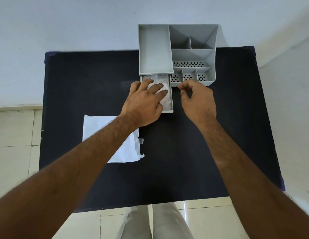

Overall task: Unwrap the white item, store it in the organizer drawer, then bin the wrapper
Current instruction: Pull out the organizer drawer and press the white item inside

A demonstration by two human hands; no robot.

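White crumpled soft item lies in pulled-out grey plastic organizer drawer, far centre of black table. Left hand spread flat, pressing item down. Right hand loosely curled just right of drawer, holding nothing visible. Flat white wrapper near left, unbinned. Unwrapping done; drawer closing, binning remain. No bin visible.

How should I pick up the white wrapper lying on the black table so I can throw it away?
Pinch the wrapper's torn, crinkled right edge, coming from the right side with the right hand. It lies flat on the table, so its flat middle gives fingers little to catch; the ragged edge looks slightly lifted. The left forearm covers part of it.
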